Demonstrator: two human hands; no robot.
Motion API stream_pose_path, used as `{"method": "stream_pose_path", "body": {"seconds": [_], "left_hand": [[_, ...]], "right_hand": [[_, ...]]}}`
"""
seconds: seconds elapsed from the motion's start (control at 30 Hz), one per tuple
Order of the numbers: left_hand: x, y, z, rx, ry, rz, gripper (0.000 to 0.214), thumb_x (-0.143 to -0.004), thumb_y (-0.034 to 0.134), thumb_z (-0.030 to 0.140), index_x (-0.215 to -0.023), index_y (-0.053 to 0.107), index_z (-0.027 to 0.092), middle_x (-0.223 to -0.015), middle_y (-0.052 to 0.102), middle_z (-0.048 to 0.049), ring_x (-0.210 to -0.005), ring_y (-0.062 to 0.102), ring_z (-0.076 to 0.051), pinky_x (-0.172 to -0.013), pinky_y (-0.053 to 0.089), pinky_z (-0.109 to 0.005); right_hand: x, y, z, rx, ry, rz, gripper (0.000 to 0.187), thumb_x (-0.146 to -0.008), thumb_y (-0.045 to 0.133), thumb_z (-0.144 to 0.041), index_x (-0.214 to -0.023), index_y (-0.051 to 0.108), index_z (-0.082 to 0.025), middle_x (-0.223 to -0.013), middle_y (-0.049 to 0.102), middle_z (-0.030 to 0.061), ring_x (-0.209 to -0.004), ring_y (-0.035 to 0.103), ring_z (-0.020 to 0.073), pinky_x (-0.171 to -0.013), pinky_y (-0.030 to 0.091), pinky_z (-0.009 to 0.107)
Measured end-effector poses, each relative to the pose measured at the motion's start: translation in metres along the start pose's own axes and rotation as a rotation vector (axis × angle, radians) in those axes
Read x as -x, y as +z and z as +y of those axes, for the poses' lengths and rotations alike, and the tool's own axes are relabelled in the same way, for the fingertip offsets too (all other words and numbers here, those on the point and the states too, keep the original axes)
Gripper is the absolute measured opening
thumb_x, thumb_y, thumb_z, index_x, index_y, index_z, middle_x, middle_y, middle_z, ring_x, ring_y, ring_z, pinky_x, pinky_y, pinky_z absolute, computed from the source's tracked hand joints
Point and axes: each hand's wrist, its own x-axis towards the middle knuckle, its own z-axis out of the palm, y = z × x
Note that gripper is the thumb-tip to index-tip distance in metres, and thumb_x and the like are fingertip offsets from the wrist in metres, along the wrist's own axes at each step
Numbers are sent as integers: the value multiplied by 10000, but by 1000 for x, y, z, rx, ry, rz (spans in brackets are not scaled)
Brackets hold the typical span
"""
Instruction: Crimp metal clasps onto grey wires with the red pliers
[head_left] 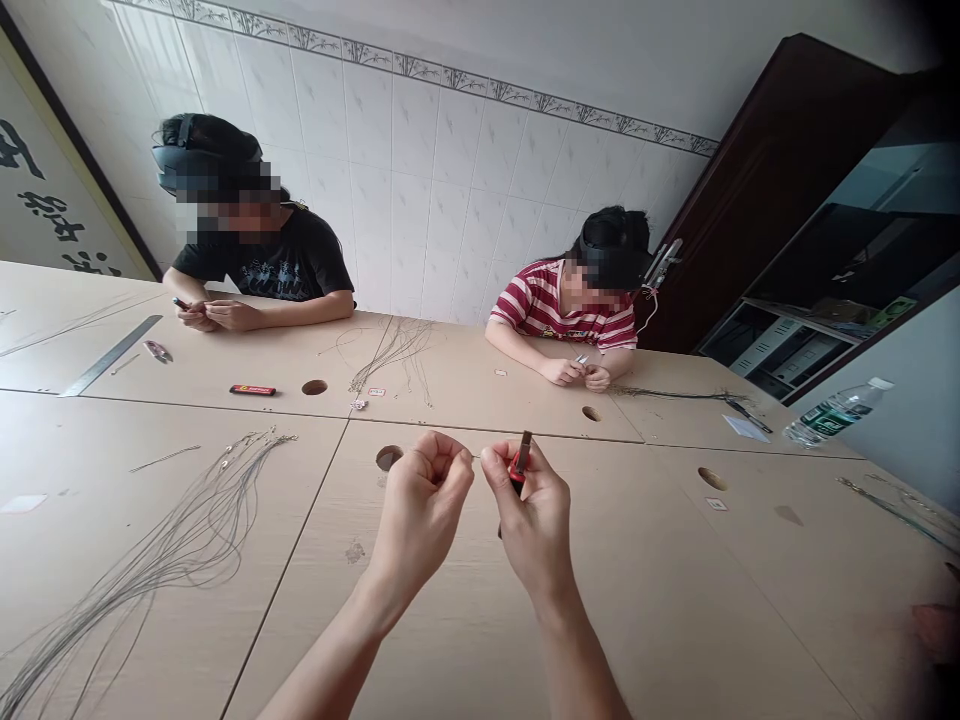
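Note:
My left hand is raised over the table with its fingers curled into a pinch; what it pinches is too small to name. My right hand is closed round a small red and black tool whose dark tip sticks up past the fingers. The two hands' fingertips almost meet at the middle, above the wooden table. A bundle of thin grey wires lies fanned out on the table to my left.
Two other people sit across the table, each with both hands on small parts. More wires, a metal ruler, a red flat object, round holes and a water bottle are there. A dark cabinet stands right.

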Motion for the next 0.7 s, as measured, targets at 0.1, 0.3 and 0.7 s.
{"method": "stream_pose_path", "body": {"seconds": [0.1, 0.3, 0.7], "left_hand": [[-2, -1, 1, 38, 1, 5, 197, -809, 577, 298, -670, 496, 184, -525, 360, 76, -459, 226, -63, -408, 192, -185], [-3, -6, 4, 90, -44, -20, 228, -846, 569, 324, -680, 508, 181, -500, 318, 89, -454, 198, -62, -405, 171, -185], [-2, -5, 3, 113, -23, -125, 148, -877, 549, 321, -919, 569, 181, -545, 405, 84, -469, 335, -77, -446, 290, -193]], "right_hand": [[-2, -2, 1, -14, -32, -11, 176, -918, 587, -375, -863, 596, -208, -770, 557, 2, -701, 523, 137, -659, 477, 257], [-5, -5, 1, 11, -58, -104, 137, -904, 620, -351, -955, 648, -227, -887, 606, 20, -816, 577, 153, -766, 495, 280], [-4, -9, -2, -50, -20, -124, 241, -925, 573, -377, -760, 514, -212, -683, 437, -32, -618, 408, 118, -592, 393, 248]]}}
